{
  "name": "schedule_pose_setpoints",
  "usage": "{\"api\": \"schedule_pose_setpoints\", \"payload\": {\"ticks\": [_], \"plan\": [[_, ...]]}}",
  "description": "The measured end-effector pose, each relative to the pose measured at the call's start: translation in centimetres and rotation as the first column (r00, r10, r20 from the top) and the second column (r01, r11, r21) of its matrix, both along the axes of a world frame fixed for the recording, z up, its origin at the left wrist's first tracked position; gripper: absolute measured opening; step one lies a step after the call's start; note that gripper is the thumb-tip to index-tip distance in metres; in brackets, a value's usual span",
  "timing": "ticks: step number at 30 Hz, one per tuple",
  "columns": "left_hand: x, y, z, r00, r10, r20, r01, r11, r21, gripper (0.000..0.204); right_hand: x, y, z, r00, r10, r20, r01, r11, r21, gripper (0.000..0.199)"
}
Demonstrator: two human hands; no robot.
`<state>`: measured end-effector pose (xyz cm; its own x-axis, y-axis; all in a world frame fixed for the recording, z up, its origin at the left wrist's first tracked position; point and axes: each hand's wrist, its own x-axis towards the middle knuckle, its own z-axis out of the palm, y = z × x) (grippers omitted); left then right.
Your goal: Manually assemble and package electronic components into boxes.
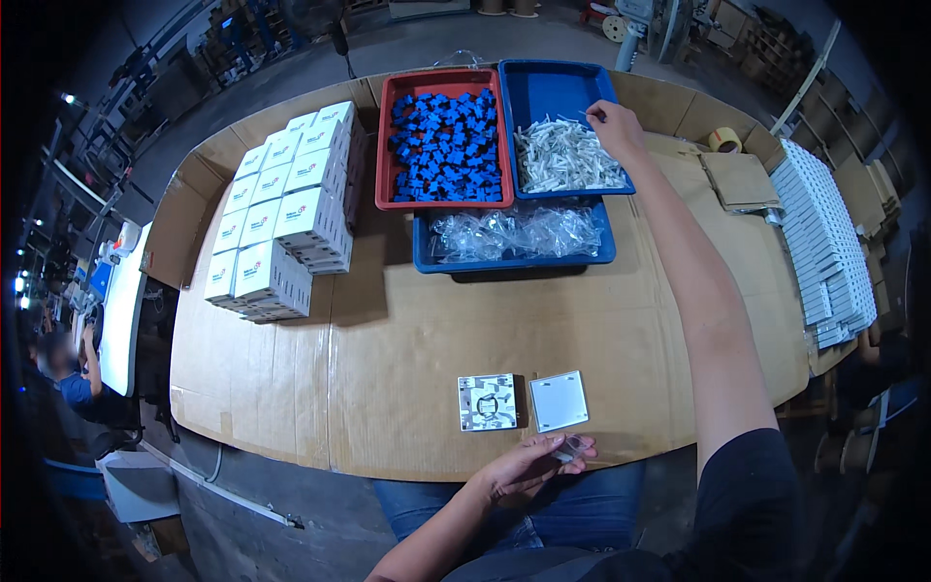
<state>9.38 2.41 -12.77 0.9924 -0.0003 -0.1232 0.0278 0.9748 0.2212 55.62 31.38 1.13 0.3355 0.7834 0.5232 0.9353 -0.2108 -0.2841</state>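
Note:
Near the table's front edge, my left hand (531, 468) is closed on a small clear plastic bag (572, 448); what is in the bag, if anything, is too small to tell. My right arm reaches far forward, and my right hand (618, 128) is above a blue tray (548, 89) of small whitish parts (567, 157). Its fingertips are pinched together, with a tiny pale piece at them that I cannot make out. Just beyond my left hand lie an open box half with a grey-and-white printed face (488, 403) and a plain white square lid (559, 401).
A red tray (386, 175) of blue plastic pieces and a lower blue tray (514, 263) of clear bags adjoin. White boxes (281, 209) are stacked left. At right are a stack of white boxes or trays (824, 242), folded cardboard (740, 181) and a tape roll (724, 140).

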Motion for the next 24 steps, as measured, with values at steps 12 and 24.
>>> {"api": "schedule_pose_setpoints", "payload": {"ticks": [12,24], "plan": [[-1.1,-0.4,0.9,0.994,0.071,-0.079,-0.060,0.988,0.141,0.052,-16.3,-24.2,8.5,-0.110,0.607,-0.787,-0.087,0.783,0.616,0.023],[-1.5,-1.2,0.8,0.987,0.142,-0.076,-0.123,0.968,0.217,0.058,-20.2,-32.9,5.0,-0.172,0.570,-0.803,0.010,0.817,0.577,0.020]]}}
